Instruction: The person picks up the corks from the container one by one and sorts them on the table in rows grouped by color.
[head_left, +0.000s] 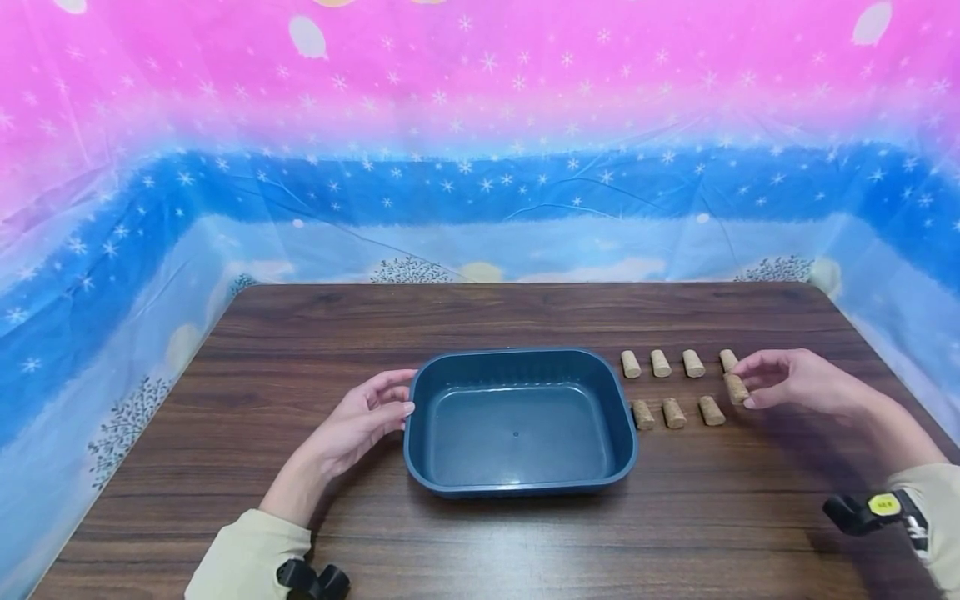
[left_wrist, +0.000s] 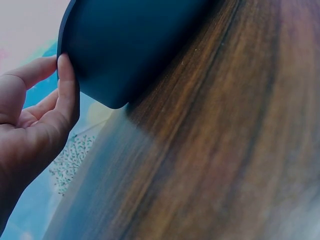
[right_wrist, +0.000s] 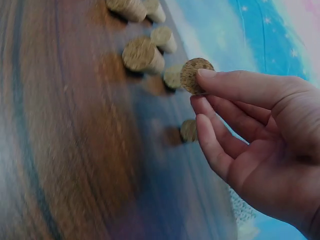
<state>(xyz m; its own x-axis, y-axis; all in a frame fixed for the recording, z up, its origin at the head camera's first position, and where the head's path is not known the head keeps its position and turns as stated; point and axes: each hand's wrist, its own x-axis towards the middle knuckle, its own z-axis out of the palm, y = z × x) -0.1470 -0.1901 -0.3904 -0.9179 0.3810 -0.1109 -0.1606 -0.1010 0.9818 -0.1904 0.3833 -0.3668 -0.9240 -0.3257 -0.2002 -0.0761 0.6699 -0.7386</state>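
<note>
In the head view a dark blue plastic basin point(head_left: 517, 487), with nothing inside, sits mid-table. My left hand point(head_left: 367, 421) grips its left rim between thumb and fingers; the left wrist view shows the fingers at the basin's outer wall point(left_wrist: 125, 45). At the right, my right hand point(head_left: 806, 383) pinches a tapered cork stopper point(head_left: 737, 389) between thumb and fingertips, its round end point(right_wrist: 192, 77) facing the right wrist camera. Right of the basin several more cork stoppers lie in two rows, a back row point(head_left: 660, 363) and a front row point(head_left: 673, 412). One back-row cork point(head_left: 727, 359) is partly hidden by the right hand.
All of this rests on a dark wood-grain table point(head_left: 480, 542) with rounded far corners. A pink and blue cloth point(head_left: 480, 192) printed with snowflakes hangs behind and along both sides. Each sleeve carries a strapped black device.
</note>
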